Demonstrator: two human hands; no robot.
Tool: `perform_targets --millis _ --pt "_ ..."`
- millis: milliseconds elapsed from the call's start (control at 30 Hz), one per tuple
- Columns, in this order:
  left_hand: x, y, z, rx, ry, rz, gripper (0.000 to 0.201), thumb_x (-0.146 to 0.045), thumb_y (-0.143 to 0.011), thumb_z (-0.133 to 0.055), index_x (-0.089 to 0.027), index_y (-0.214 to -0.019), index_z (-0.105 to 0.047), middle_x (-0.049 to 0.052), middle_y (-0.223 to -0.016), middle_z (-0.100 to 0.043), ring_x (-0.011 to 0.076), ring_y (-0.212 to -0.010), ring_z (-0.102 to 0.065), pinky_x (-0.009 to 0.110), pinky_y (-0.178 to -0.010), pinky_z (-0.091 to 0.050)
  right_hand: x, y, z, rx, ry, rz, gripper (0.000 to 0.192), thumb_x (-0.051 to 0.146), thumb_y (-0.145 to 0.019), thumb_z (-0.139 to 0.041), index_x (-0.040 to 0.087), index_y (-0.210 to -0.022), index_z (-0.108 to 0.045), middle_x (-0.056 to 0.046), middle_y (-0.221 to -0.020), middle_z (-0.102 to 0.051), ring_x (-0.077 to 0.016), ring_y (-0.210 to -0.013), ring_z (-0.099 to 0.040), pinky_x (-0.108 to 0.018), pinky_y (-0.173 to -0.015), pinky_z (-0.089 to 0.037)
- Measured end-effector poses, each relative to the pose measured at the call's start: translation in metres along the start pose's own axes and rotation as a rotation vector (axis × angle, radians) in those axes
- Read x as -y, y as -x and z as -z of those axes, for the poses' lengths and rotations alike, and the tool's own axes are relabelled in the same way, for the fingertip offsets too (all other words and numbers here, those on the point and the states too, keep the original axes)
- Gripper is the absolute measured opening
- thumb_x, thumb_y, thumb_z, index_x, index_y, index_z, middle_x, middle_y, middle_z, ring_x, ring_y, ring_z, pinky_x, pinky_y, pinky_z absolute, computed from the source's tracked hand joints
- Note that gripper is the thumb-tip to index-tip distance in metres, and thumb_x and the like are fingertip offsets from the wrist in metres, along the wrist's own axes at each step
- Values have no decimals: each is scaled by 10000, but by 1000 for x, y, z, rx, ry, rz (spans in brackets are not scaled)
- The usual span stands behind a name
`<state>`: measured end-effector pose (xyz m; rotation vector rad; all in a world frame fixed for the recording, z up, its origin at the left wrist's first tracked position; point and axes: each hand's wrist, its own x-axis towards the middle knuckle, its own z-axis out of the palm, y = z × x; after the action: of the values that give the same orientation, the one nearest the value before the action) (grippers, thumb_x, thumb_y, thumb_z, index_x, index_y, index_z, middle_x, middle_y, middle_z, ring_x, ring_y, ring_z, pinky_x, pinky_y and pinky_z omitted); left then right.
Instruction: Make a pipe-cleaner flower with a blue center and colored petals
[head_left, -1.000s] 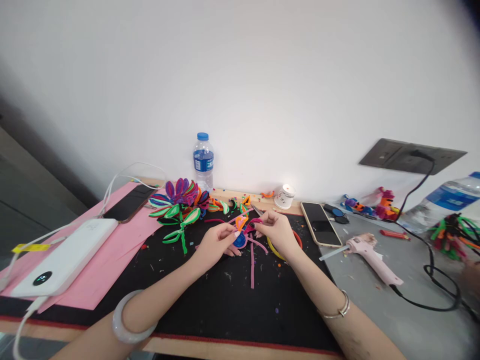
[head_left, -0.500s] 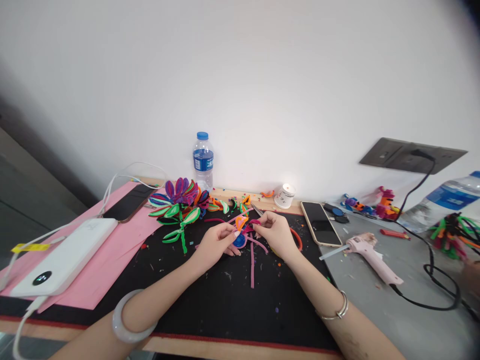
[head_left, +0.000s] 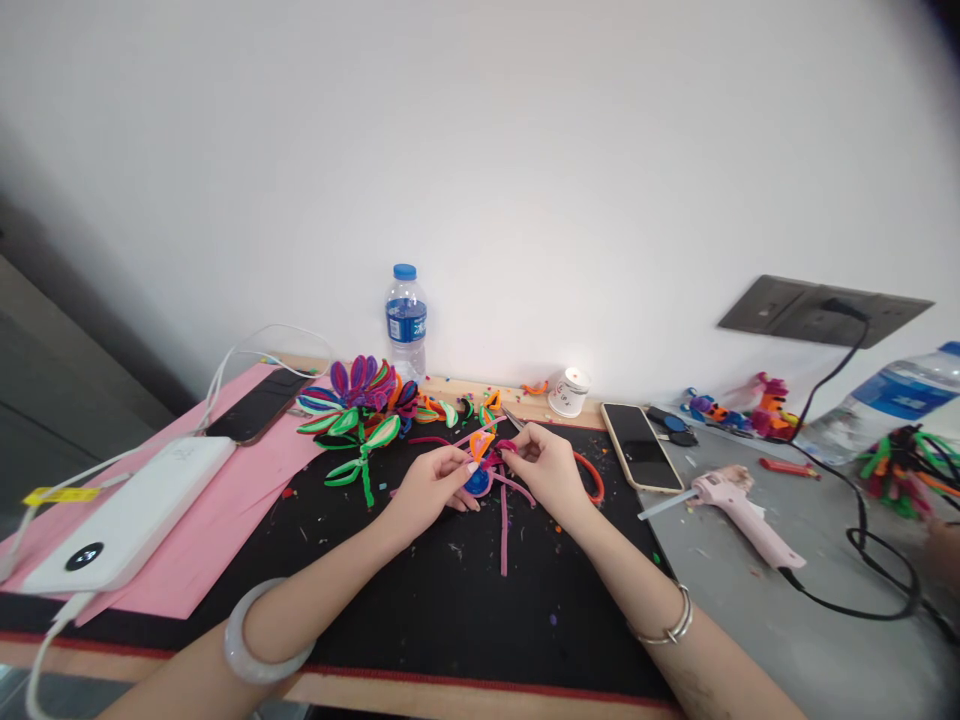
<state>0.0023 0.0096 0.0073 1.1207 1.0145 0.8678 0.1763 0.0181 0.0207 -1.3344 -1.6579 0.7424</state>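
Over the black mat (head_left: 450, 620), my left hand (head_left: 436, 482) pinches a small pipe-cleaner figure (head_left: 478, 482) with blue, orange and pink parts. My right hand (head_left: 546, 470) has thumb and forefinger closed on a magenta pipe-cleaner piece (head_left: 508, 450) at the figure's right side. Pink pipe cleaners (head_left: 504, 535) lie below and beside the figure, one pointing toward the front edge. Left of my left hand is a bunch of pipe-cleaner flowers (head_left: 364, 385) with green leaves. An orange-red ring (head_left: 596, 480) lies partly behind my right wrist.
A lit candle (head_left: 570, 390) and a water bottle (head_left: 406, 320) stand by the wall. Scissors (head_left: 514, 418) lie behind my right hand. On the right are a phone (head_left: 641, 447), a pink glue gun (head_left: 754, 520) with a black cord, and another person's hand (head_left: 943, 545). A power bank (head_left: 131, 515) lies left.
My right hand has shifted very slightly at the figure. Both hands keep the same holds, and the objects around them have not moved.
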Motion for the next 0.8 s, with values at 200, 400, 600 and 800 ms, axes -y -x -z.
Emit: perform_targets --millis 200,400,600,800 --pt "-4 3 -2 -1 4 -1 309 -415 -682 -620 -146 -783 -505 -10 -614 -604 122 -474 -624 172 -442 -440 1 -2 2 140 -49 16 121 278 -753 -529 179 -823 -518 28 -642 -515 -94 -515 -447 -203 -473 -363" --pt "-3 2 -2 14 15 6 312 -420 -679 -623 -150 -784 -507 -5 -622 -614 131 -488 -631 179 -448 -444 1 -2 2 261 91 61 251 310 -828 -426 167 -624 -453 38 -551 -444 -88 -509 -390 -203 -477 -309" --pt "-3 4 -2 33 19 3 300 -409 -689 -619 -145 -792 -519 6 -636 -627 130 -490 -630 182 -451 -445 6 -1 2 232 198 130 281 276 -835 -407 168 -576 -398 51 -529 -367 -83 -512 -334 -206 -488 -268" --pt "-4 5 -2 37 18 -8 298 -402 -696 -617 -141 -808 -530 9 -632 -625 131 -490 -626 189 -456 -448 8 0 1 216 274 177 268 246 -833 -404 171 -575 -411 48 -509 -396 -87 -493 -349 -209 -490 -266"
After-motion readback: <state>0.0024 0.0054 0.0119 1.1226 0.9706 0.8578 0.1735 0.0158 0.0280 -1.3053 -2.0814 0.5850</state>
